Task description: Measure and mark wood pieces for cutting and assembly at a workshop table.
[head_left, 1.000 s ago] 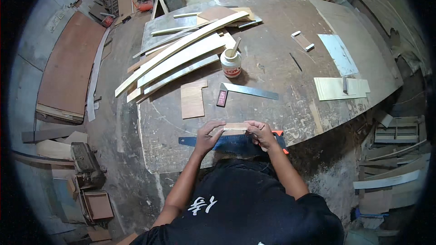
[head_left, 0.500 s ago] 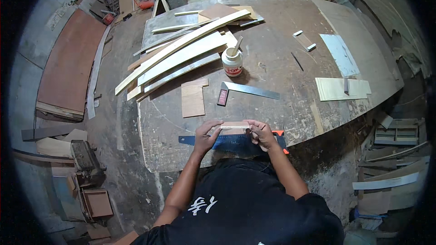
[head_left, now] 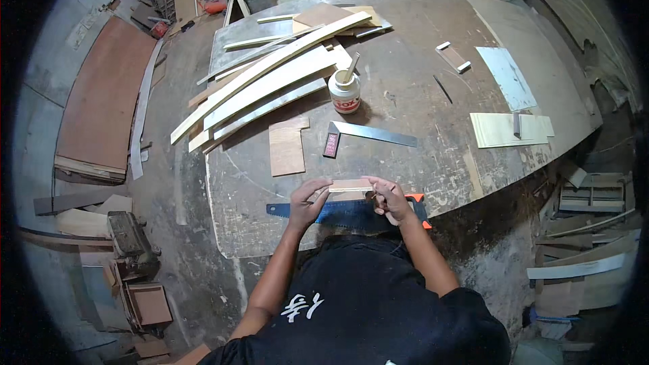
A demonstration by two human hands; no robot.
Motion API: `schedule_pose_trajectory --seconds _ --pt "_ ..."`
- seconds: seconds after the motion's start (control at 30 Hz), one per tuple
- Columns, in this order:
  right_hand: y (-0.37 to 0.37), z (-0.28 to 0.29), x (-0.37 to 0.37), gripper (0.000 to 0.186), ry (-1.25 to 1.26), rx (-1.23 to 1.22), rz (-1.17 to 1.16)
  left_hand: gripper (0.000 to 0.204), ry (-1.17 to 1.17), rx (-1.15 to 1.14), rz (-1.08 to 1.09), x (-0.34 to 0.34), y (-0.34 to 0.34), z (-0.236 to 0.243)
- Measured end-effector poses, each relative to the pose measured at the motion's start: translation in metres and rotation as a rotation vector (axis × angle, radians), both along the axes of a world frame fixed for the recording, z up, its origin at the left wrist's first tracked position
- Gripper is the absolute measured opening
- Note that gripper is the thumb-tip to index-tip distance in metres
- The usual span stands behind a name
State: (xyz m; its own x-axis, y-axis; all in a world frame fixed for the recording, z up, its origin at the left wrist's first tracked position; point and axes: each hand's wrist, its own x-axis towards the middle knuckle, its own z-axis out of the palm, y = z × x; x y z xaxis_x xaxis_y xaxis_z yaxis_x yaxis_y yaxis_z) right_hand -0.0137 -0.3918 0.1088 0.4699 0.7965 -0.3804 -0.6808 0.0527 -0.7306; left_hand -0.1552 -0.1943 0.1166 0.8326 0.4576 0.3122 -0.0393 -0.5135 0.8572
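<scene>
Between my two hands is a small wooden piece [head_left: 349, 185], thin and rectangular with a pale edge. The fingers of my left hand [head_left: 309, 201] close on its left end, and my right hand [head_left: 388, 199] pinches the right end. Below the hands a handsaw [head_left: 343, 215] with a dark blue blade and an orange-and-black handle lies on the worktable [head_left: 243, 223], partly hidden by my hands. Just beyond lie a try square [head_left: 375, 134] with a metal blade and a notched plywood piece [head_left: 286, 149].
A white glue jar [head_left: 345, 93] with a stick in it stands mid-table. Long wooden strips [head_left: 270, 81] are piled at the far left. On the right are a pencil [head_left: 443, 89], a small wooden assembly [head_left: 453, 58], a whitish panel [head_left: 507, 79] and pale thin boards [head_left: 500, 131].
The wooden piece in my hands has tipped slightly, so more of its brown top face shows. Both hands keep their hold, and the things on the table stay in place.
</scene>
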Motion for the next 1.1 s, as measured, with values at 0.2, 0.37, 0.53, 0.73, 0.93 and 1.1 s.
schedule_pose_trajectory --seconds 0.2,0.37,0.53,0.73,0.93,1.1 --pt "0.0 -0.001 0.0 0.044 0.013 0.01 -0.005 0.02 0.0 -0.011 -0.016 0.0 0.001 0.001" --pt "0.002 0.003 -0.001 0.044 0.014 -0.014 -0.008 0.018 0.002 0.006 0.012 0.001 0.0 0.001" --pt "0.001 -0.002 -0.002 0.04 0.029 0.013 0.004 0.017 0.02 -0.021 0.013 -0.002 0.0 -0.003" --pt "0.0 -0.012 -0.004 0.035 -0.009 -0.049 0.003 0.012 0.05 -0.035 0.045 -0.002 0.001 -0.008" --pt "-0.001 -0.026 -0.006 0.03 -0.078 -0.115 0.001 0.011 0.059 -0.06 0.021 0.001 0.0 -0.007" --pt "0.002 -0.018 -0.008 0.023 -0.129 -0.133 0.035 0.013 0.155 -0.11 0.043 -0.004 -0.001 -0.016"
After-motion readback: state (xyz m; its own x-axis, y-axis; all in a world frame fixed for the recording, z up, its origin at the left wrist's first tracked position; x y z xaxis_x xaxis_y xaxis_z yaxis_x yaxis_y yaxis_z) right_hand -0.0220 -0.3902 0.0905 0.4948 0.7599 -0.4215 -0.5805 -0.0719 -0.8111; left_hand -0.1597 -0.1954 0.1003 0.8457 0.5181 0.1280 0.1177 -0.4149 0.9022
